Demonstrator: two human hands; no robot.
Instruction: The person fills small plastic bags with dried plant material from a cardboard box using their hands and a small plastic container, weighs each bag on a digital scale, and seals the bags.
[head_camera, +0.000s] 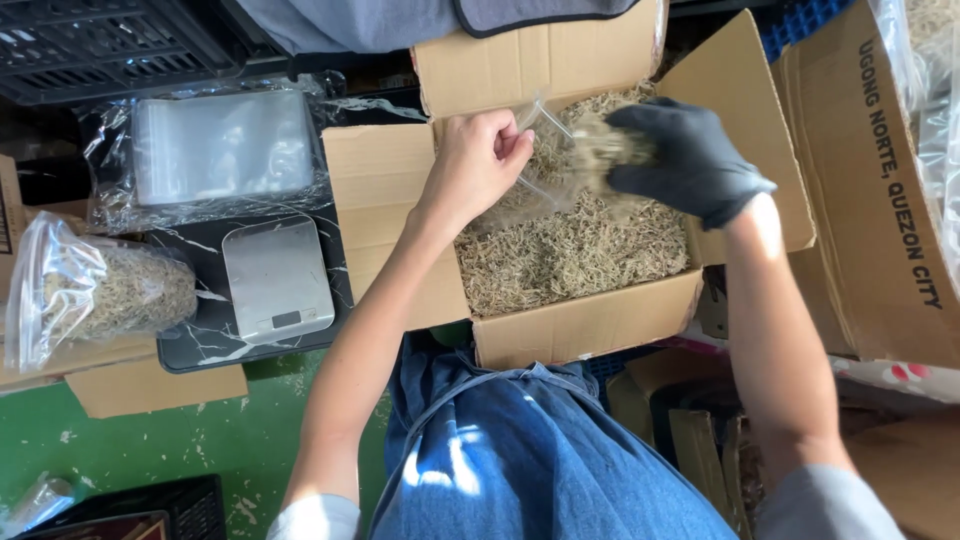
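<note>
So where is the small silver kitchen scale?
The small silver kitchen scale sits left of the open cardboard box, on a dark marbled board, below a stack of clear bags.

The gloved right hand (690, 160) and its dried handful (605, 150) are motion-blurred.

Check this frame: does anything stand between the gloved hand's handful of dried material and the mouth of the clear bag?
Nothing visible does. The right hand, in a black glove, holds its handful right at the clear bag, which the left hand pinches open over the cardboard box.
</note>
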